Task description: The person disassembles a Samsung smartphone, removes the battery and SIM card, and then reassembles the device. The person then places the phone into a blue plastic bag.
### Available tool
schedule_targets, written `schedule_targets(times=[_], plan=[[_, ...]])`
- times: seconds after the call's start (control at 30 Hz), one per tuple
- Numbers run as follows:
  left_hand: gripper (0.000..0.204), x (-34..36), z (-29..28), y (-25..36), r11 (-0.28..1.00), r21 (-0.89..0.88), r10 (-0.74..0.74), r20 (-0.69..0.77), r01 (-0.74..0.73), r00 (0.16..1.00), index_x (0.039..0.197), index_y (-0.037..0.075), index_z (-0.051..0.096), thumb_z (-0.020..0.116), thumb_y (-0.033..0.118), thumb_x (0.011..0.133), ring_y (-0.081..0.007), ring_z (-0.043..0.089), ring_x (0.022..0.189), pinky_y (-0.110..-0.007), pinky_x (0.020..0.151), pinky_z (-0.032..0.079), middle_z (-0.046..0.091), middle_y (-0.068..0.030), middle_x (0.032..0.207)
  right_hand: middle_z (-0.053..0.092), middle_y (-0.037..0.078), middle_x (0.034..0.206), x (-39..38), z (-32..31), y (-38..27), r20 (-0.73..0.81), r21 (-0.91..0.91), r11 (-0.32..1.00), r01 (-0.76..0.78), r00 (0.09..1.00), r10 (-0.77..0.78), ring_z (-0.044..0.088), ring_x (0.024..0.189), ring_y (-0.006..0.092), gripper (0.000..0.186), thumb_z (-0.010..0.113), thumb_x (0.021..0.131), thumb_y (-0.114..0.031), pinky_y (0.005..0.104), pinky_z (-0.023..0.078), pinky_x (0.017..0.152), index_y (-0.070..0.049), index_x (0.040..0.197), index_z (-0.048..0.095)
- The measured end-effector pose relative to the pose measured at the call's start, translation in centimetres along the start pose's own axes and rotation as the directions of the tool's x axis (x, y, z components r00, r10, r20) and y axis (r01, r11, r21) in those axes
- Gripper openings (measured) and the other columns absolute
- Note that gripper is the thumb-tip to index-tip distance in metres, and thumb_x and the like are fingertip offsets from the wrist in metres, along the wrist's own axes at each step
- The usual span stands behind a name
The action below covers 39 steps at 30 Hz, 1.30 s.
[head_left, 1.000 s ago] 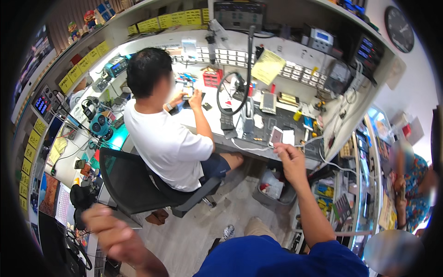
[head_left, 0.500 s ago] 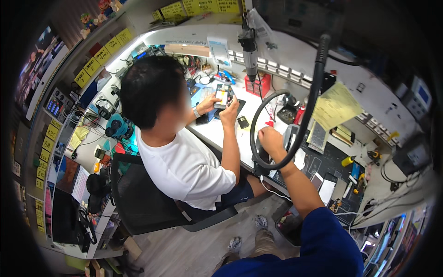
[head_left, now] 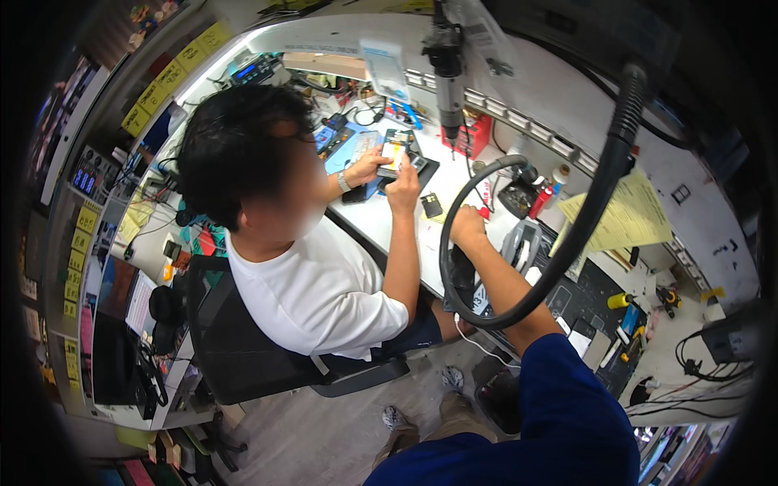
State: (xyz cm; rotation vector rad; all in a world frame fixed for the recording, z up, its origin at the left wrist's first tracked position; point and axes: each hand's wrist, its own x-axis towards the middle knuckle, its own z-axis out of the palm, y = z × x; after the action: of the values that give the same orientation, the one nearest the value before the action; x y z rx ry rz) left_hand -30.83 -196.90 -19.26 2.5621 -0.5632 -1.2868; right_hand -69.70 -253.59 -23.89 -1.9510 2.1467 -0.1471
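My right hand reaches over the white bench, its fingers curled closed and mostly hidden from this angle; what they hold, if anything, I cannot make out. Just beyond the hand lies a small red object. A black item sits below my wrist. In front of my forearm hangs a looped black hose. My left hand is out of view. To the left, a seated person in a white shirt holds an opened phone in both hands. A small dark piece lies between that person and my hand.
A thick black hose arm and a hanging screwdriver-like tool stick out above the bench. A red drawer box stands behind. On the right lie a black mat and yellow papers. The chair is left.
My right hand has moved a little forward and left over the bench. The view has shifted, and the hose now looks larger. The other person still holds the opened phone.
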Motion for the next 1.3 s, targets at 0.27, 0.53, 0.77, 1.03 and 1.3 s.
schedule_targets(times=[0.27,0.53,0.77,1.03,1.3], plan=[[0.041,-1.0,0.7,-0.6,0.997,-0.048,-0.067,-0.024,0.065,0.997,0.114,-0.002,0.069,0.056,0.036,0.104,-0.0268,0.067,0.105,-0.039,0.09,0.052,0.072,-0.0196,0.11,0.076,0.02,0.098,1.8,-0.1,0.1,-0.02,-0.036,0.999,-0.032,0.999,0.031,0.074,0.095,0.0348,0.028,0.062,0.089,-0.024,0.0418,0.061,0.081,-0.002,0.095,0.078],[0.042,-1.6,1.5,-1.1,0.991,-0.091,-0.105,-0.037,0.102,0.994,0.112,-0.002,0.07,0.056,0.037,0.104,-0.0274,0.067,0.103,-0.039,0.09,0.052,0.072,-0.0197,0.108,0.073,0.029,0.107,1.5,-2.2,0.0,0.015,0.136,0.977,-0.162,0.987,0.161,0.073,0.101,0.0412,0.046,0.062,0.082,-0.035,0.0468,0.057,0.092,0.001,0.108,0.074],[0.043,-2.0,2.0,-1.4,0.986,-0.121,-0.124,-0.041,0.118,0.991,0.11,-0.002,0.07,0.056,0.038,0.103,-0.0278,0.068,0.102,-0.039,0.089,0.052,0.072,-0.0198,0.106,0.07,0.029,0.112,1.6,-3.3,0.0,0.001,0.337,0.912,-0.236,0.968,0.25,0.068,0.107,0.0462,0.051,0.065,0.081,-0.033,0.052,0.054,0.095,0.006,0.114,0.066],[0.044,-2.3,2.6,-1.9,0.979,-0.156,-0.142,-0.049,0.133,0.989,0.108,-0.002,0.07,0.055,0.039,0.103,-0.0283,0.068,0.1,-0.04,0.089,0.052,0.072,-0.0199,0.104,0.071,0.031,0.1,2.7,-1.9,0.8,-0.115,0.432,0.876,-0.214,0.95,0.289,0.07,0.096,0.0476,0.045,0.064,0.082,-0.03,0.0517,0.056,0.088,0.009,0.105,0.066],[0.046,-3.2,3.2,-2.8,0.97,-0.194,-0.159,-0.059,0.145,0.986,0.106,-0.002,0.071,0.055,0.041,0.102,-0.0288,0.068,0.099,-0.04,0.088,0.052,0.072,-0.0201,0.102,0.072,0.015,0.078,3.0,-0.4,0.8,-0.044,0.763,0.617,-0.192,0.937,0.347,0.069,0.065,0.0223,0.029,0.068,0.083,-0.028,0.0351,0.056,0.062,0.001,0.088,0.068]])
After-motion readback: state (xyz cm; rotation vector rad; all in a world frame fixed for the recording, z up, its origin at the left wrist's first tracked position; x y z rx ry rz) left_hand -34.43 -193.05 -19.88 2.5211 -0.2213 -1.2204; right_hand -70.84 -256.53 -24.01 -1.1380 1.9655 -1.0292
